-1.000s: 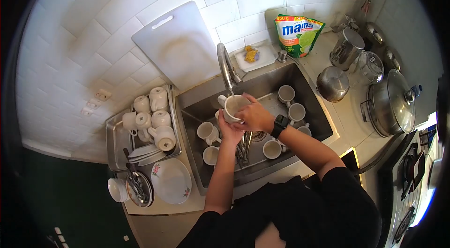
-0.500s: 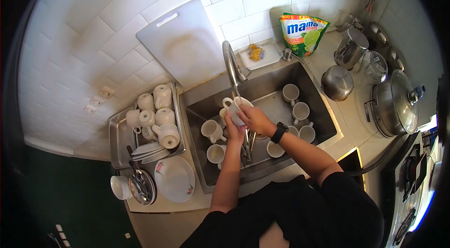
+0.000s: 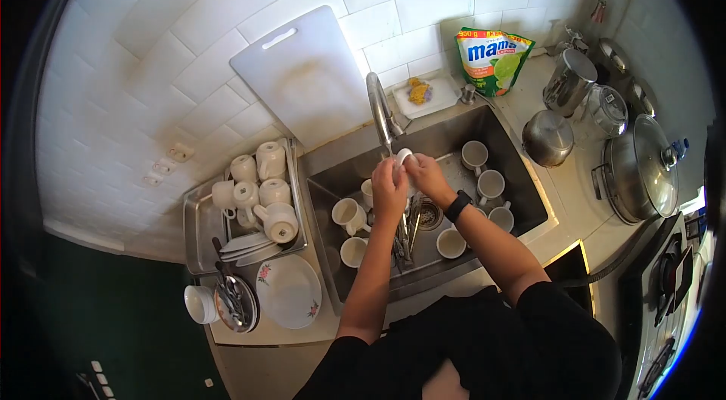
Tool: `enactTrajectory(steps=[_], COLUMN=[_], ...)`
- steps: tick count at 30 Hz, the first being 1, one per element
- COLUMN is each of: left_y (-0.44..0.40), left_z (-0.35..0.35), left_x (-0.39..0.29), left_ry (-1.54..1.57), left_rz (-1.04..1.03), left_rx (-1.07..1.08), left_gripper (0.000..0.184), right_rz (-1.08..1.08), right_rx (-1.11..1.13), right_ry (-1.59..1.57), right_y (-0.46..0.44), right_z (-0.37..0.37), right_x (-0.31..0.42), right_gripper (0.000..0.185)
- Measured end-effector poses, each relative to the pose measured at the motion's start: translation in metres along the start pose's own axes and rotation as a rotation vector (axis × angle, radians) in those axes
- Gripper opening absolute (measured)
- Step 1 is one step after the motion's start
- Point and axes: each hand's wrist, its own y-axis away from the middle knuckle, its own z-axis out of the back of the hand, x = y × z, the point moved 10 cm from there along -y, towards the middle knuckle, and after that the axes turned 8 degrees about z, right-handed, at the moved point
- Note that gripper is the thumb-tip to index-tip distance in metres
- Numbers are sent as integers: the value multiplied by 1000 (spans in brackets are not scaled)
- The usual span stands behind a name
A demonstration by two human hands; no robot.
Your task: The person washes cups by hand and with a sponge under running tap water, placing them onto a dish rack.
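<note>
one white mug [image 3: 404, 154], rounded edge showing, mostly hidden, left hand [image 3: 389, 185] and right hand [image 3: 429, 179] gripping it

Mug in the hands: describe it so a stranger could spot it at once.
Find the sink mid-picture, then the tap curving over its far edge. Just below the tap, the left hand and right hand hold a white mug, which they mostly hide. It alone is held: the other mugs rest in the sink or in the tray on the left.

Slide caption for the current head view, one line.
Left hand and right hand hold a white mug beneath the faucet, above the sink.
</note>
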Motion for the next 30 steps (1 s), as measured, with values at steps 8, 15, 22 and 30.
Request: enactTrajectory(steps=[8,15,22,30], left_y=[-14,23,38,53], left_z=[-1,-39,-33,-45], left_x=[19,102,91,92], left_ry=[27,1011,1186,1294], left_rz=[288,801,990,969], left_rx=[34,25,232,297], left_gripper=[21,34,55,56], right_rz=[34,268,383,423], right_rx=[102,267,258,329], right_ry=[-530,80,222,373], right_y=[19,12,11,16], right_z=[-9,-12,-32,-36], right_x=[41,66,67,91], right_gripper=[27,25,30,36])
